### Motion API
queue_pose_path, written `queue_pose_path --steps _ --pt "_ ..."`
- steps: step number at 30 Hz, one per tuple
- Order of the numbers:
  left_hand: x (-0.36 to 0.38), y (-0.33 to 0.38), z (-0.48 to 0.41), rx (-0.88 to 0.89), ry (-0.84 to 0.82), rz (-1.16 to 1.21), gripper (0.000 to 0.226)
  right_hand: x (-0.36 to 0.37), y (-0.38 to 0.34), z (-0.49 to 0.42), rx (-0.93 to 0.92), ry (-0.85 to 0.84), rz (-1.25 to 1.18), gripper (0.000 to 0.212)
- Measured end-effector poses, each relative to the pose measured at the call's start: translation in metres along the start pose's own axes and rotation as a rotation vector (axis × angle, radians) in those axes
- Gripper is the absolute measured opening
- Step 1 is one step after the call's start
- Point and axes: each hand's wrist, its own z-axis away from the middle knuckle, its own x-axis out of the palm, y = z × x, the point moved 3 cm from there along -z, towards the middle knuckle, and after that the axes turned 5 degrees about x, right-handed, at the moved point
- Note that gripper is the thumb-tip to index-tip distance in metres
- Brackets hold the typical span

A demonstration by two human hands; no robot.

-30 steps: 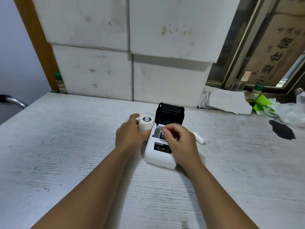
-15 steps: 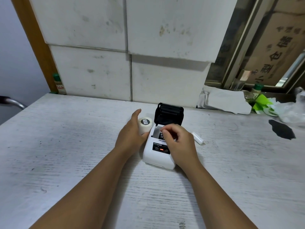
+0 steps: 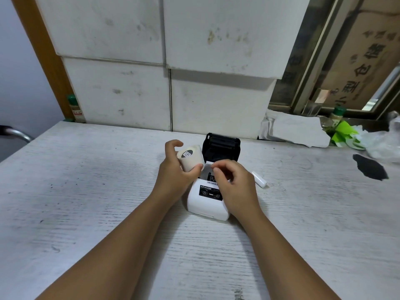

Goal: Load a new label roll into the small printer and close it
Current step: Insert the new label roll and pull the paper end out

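Note:
A small white printer (image 3: 203,204) sits mid-table with its black lid (image 3: 221,148) tilted up and open at the back. My left hand (image 3: 175,172) holds a cream label roll (image 3: 190,160) just left of the open bay, lifted and tilted. My right hand (image 3: 234,185) hovers over the bay's front edge, fingertips pinched near a thin white strip coming off the roll; whether they grip the strip is unclear. The bay's inside is mostly hidden by my hands.
A small white tube (image 3: 258,179) lies on the table right of the printer. Crumpled white paper (image 3: 296,131), green scraps (image 3: 344,132) and a plastic bag (image 3: 383,146) crowd the back right. A dark patch (image 3: 370,167) marks the table. White panels rise behind the printer.
My left hand has raised and tilted the label roll, turning its end face toward me. My right hand's fingers have shifted up near the roll's edge.

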Motion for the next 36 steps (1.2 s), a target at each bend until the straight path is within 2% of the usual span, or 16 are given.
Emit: queue_pose_path --steps 5,10,14,17,21,29,36 --pt "-0.003 0.012 0.004 0.044 0.011 0.078 0.055 0.0 -0.001 -0.001 0.032 -0.009 -0.041 0.027" --pt "0.002 0.03 0.015 0.09 -0.087 0.178 0.052 -0.001 -0.003 0.001 0.046 -0.144 -0.125 0.067" --pt "0.006 0.034 0.018 0.055 -0.138 0.249 0.038 0.0 -0.003 0.001 0.059 -0.199 -0.157 0.082" --pt "0.008 0.034 0.019 0.038 -0.141 0.256 0.026 0.0 -0.001 0.0 0.072 -0.168 -0.184 0.077" --pt "0.009 0.036 0.021 -0.007 -0.18 0.343 0.012 -0.003 -0.003 0.0 0.058 -0.042 -0.172 0.056" --pt "0.0 0.033 0.012 0.054 -0.064 0.36 0.021 -0.007 -0.002 -0.003 0.03 0.089 -0.06 0.047" --pt "-0.005 0.027 0.006 -0.022 -0.059 0.482 0.017 -0.01 -0.004 -0.002 0.015 0.109 -0.018 0.044"
